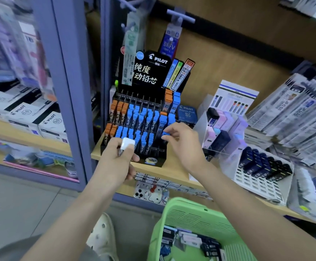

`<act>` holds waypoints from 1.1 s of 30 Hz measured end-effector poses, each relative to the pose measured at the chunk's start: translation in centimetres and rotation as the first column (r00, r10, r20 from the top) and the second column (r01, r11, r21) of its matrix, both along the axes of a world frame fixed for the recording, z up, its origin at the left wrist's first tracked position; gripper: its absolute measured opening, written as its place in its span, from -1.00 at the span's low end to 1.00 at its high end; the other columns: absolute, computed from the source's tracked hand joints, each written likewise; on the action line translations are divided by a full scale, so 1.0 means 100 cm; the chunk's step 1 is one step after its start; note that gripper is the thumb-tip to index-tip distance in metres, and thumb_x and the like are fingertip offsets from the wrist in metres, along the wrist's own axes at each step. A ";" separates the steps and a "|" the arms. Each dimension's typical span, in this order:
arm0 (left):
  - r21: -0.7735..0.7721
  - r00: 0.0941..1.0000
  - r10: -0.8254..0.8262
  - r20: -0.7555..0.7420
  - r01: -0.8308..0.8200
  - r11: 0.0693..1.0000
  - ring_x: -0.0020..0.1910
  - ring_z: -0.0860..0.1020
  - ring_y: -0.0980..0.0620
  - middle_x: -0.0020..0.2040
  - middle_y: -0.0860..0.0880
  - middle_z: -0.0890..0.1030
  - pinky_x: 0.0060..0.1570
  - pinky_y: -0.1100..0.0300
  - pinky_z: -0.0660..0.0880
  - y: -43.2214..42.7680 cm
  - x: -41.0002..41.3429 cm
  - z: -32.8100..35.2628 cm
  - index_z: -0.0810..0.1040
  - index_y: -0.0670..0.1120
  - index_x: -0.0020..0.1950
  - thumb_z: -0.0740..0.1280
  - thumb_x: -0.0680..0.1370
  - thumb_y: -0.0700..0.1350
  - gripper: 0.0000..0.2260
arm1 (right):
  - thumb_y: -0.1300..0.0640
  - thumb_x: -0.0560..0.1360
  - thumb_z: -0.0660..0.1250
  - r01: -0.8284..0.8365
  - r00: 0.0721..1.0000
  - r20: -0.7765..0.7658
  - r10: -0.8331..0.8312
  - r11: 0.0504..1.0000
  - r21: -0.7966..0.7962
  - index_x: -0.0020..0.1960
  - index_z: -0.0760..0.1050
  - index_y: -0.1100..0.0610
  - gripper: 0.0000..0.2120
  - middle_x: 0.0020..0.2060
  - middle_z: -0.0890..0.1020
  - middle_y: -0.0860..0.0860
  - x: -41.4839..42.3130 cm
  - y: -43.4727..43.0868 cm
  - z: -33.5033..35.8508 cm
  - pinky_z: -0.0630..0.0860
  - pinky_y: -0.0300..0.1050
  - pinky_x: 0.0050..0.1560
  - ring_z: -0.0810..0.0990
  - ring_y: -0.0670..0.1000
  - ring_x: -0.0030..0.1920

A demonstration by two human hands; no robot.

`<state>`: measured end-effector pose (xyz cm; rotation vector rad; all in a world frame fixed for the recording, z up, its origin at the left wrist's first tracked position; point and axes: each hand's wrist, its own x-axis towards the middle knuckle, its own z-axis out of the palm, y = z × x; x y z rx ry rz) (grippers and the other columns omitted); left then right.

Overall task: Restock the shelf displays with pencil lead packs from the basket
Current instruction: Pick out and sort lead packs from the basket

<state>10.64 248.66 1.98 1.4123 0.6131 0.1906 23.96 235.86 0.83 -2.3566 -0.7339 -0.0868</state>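
A black tiered Pilot display stands on the wooden shelf, its slots filled with orange-capped and blue-capped lead packs. My right hand pinches a blue-capped lead pack at the display's right front slots. My left hand hovers at the display's left front corner, curled round a small white-capped item. Below, the green basket holds several loose lead packs.
White Pilot boxes sit behind a glass door at left. To the right stand a clear stand with pastel cases, a white crate of dark packs and stacked refill packets. A phone lies under the shelf edge.
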 end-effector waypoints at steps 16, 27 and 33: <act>0.036 0.998 -0.052 0.025 0.051 0.998 -0.54 0.43 0.12 -0.25 -0.02 0.56 -0.51 0.27 0.41 0.000 0.002 -0.006 0.45 0.00 -0.02 0.19 0.62 -0.11 -0.93 | 0.02 0.57 0.24 0.051 0.954 0.297 0.049 0.946 -0.321 0.11 0.59 0.04 -0.80 0.01 0.56 -0.06 -0.003 0.002 -0.009 0.52 -0.11 -0.23 0.57 -0.04 -0.03; -0.031 0.965 -0.236 -0.116 0.234 0.972 -0.56 0.36 0.05 -0.41 -0.04 0.54 -0.53 0.19 0.24 -0.024 0.030 -0.027 0.41 0.01 -0.13 0.04 0.67 -0.14 -0.76 | -0.01 0.61 0.11 -0.038 0.899 -0.428 0.094 0.990 0.138 -0.04 0.48 0.04 -0.79 -0.28 0.59 -0.07 -0.064 -0.034 0.023 0.61 0.05 -0.18 0.59 -0.02 -0.37; 0.277 0.902 -0.429 0.051 0.400 0.874 -0.42 0.42 0.33 -0.22 0.03 0.48 -0.36 0.39 0.35 -0.057 0.007 -0.025 0.42 -0.04 -0.06 0.24 0.59 -0.16 -0.95 | 0.08 0.58 0.22 0.043 0.740 -0.641 0.205 0.936 0.349 -0.03 0.50 0.08 -0.88 -0.19 0.58 0.01 -0.079 -0.068 0.024 0.63 -0.08 -0.11 0.62 -0.06 -0.28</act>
